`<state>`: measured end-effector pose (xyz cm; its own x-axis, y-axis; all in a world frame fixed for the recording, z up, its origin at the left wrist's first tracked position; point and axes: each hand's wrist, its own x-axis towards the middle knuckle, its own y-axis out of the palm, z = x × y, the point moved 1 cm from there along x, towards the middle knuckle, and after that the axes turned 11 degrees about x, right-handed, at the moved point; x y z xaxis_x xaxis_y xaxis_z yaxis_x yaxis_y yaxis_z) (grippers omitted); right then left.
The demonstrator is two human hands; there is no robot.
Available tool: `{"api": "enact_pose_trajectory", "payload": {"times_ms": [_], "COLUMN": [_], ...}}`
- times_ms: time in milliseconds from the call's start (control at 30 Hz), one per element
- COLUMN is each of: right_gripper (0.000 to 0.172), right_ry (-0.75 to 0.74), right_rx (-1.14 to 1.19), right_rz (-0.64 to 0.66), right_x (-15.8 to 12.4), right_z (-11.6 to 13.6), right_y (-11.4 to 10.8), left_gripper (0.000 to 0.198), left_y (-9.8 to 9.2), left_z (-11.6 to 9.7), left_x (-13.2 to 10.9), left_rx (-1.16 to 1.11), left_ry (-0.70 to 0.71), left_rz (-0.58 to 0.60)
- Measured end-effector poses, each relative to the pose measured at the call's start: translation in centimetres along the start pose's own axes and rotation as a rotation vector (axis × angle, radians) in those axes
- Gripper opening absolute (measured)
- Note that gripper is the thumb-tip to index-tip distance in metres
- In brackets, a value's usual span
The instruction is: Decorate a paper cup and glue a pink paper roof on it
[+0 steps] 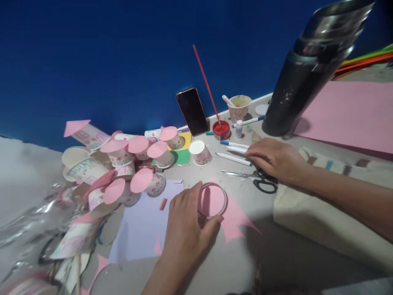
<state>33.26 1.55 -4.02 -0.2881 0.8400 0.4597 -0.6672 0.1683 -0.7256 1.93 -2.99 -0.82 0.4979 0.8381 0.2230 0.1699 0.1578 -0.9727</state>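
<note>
My left hand (190, 227) curls its thumb and fingers around a thin pale ring (226, 200), whose kind I cannot make out. Pink shows through its middle, and a jagged pink paper scrap (236, 223) lies under and beside it. My right hand (276, 159) has its fingers pinched together at the end of a white marker (236, 150). Just below that hand are scissors (253, 178) with dark handles, partly hidden by it. Another marker with a green tip (235, 159) lies in front of its fingertips. An upside-down paper cup (200, 153) stands between the hands, farther back.
Several decorated cups with pink paper tops (143, 180) crowd the left, beside a lilac sheet (135, 229). At the back are a phone (193, 111), a red paint pot (221, 131) with a stick, and a cup (239, 107). A tall black bottle (294, 86) and cloth bag (307, 217) occupy the right.
</note>
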Motion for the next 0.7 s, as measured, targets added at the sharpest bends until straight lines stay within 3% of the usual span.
{"api": "enact_pose_trajectory", "payload": {"times_ms": [400, 600, 700], "right_gripper": [0.026, 0.026, 0.025], "right_ry": [-0.031, -0.021, -0.001], "right_rx": [-0.185, -0.201, -0.169], "right_rz": [0.120, 0.178, 0.147], "right_x": [-0.5, -0.4, -0.2], "right_z": [0.0, -0.4, 0.0], "right_y": [0.2, 0.0, -0.1], "left_gripper": [0.079, 0.075, 0.075], "left_y": [1.1, 1.5, 1.5], "left_z": [1.6, 1.2, 1.1], "left_x": [-0.7, -0.1, 0.0], "left_rx": [-0.012, -0.040, -0.044], "left_ry": [-0.030, 0.019, 0.020], "left_rz": [0.049, 0.063, 0.049]}}
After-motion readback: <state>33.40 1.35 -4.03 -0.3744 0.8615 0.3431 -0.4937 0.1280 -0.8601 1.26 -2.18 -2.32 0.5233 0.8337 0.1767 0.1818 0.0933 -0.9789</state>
